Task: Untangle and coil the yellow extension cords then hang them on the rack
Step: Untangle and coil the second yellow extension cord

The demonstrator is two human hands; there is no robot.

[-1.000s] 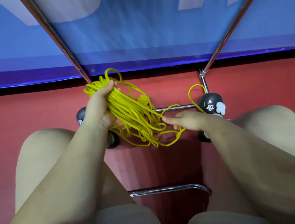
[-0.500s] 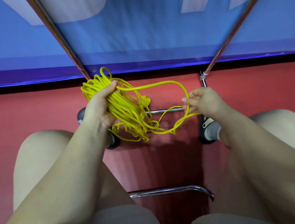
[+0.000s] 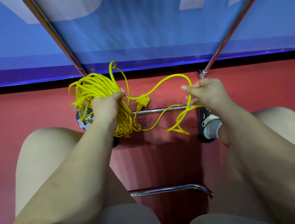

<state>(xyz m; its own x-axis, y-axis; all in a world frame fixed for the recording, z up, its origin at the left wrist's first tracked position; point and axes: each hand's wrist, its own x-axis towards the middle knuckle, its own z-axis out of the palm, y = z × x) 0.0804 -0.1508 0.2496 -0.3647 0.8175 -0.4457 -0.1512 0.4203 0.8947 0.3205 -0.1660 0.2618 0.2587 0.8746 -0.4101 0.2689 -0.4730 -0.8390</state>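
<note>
My left hand [image 3: 107, 106] grips a thick bundle of yellow extension cord [image 3: 93, 88], its loops fanning up and left and hanging below my fist. A metal-pronged plug [image 3: 75, 106] sticks out at the bundle's left. One loose strand arcs right from the bundle to my right hand [image 3: 205, 93], which pinches it between thumb and fingers. A yellow socket end [image 3: 143, 102] dangles midway between my hands. More slack cord [image 3: 178, 125] droops below my right hand. A chrome rack's two slanted poles [image 3: 58, 39] rise above.
I sit with bare knees apart over a red floor [image 3: 27, 111]. A chrome crossbar [image 3: 160, 110] runs between my feet; another bent bar [image 3: 169, 189] lies nearer. A blue banner [image 3: 136, 32] stands behind the poles. Dark shoes [image 3: 206, 119] rest by the crossbar.
My right hand caught a loose strand at the bundle and drew it out to the right. The socket end now hangs free between my hands. The left hand kept its grip.
</note>
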